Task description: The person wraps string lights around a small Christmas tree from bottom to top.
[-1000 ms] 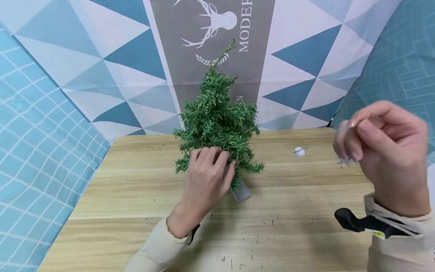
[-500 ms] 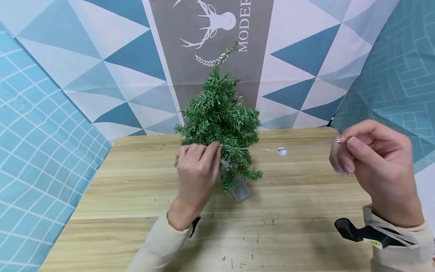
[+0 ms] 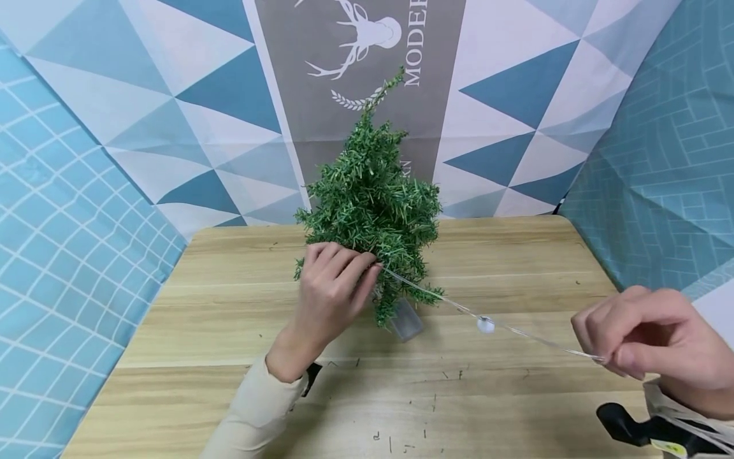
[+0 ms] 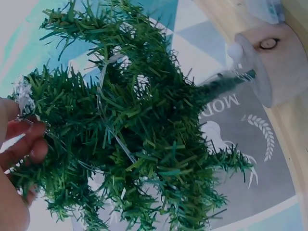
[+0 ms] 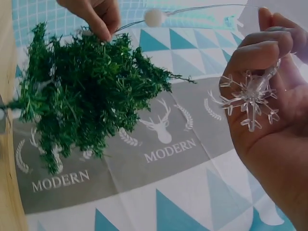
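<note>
A small green artificial Christmas tree (image 3: pixel 373 191) stands mid-table. At its lower front my left hand (image 3: pixel 329 287) pinches a thin, clear string-light wire (image 3: pixel 539 338) between thumb and fingers. The wire stretches down to the right, where my right hand (image 3: pixel 659 338) pinches it. Between the hands a white ball (image 3: pixel 485 325) sits on the wire. In the right wrist view a clear snowflake ornament (image 5: pixel 252 98) hangs in front of the right palm. The left wrist view has wire lying across the branches, and a frosty ornament (image 4: pixel 24 94) by the left fingers.
A translucent grey box (image 3: pixel 406 320) lies at the foot of the tree. The tree's round wooden base (image 4: pixel 284 60) shows in the left wrist view. Dark needle bits (image 3: pixel 408 447) are scattered over the wooden table (image 3: pixel 189 331). Patterned cloth (image 3: pixel 223 108) hangs behind.
My right hand has moved down with the wire, which now slopes from the tree with its ball lower. The left hand drew back slightly left from the branches, holding the wire.
</note>
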A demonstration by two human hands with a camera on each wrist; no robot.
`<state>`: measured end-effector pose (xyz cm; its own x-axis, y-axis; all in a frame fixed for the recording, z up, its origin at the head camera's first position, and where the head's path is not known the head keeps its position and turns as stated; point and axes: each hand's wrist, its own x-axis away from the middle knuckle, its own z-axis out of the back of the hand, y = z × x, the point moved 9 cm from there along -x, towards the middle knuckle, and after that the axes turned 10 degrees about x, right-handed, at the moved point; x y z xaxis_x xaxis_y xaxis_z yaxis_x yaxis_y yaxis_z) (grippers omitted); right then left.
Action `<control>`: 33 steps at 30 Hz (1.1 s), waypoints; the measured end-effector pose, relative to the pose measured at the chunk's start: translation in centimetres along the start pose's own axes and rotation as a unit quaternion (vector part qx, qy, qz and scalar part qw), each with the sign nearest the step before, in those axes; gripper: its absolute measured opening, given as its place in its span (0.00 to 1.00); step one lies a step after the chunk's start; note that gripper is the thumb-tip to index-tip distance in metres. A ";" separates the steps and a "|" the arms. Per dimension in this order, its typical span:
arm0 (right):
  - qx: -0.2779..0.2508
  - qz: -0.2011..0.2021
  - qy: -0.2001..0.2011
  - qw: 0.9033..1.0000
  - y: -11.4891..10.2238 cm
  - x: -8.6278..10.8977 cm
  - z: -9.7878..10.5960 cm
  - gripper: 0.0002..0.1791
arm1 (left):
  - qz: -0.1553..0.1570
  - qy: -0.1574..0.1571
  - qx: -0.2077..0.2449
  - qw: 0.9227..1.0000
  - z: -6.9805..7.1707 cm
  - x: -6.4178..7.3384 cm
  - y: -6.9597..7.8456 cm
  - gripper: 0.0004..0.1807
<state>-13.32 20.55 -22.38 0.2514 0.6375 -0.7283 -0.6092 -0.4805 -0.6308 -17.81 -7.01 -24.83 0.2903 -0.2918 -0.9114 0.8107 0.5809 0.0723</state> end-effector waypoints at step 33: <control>0.242 -0.315 0.046 0.917 6.9 5.2 11.0 0.16 | 0.042 -0.171 -0.043 0.983 -0.3 1.1 -1.3 0.20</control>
<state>-24.48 27.17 -27.55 0.7167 0.6326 -0.2934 -0.5777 0.3030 -0.7579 -18.73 -7.87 -26.05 0.5209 -0.4700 -0.7125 0.7344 0.6723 0.0934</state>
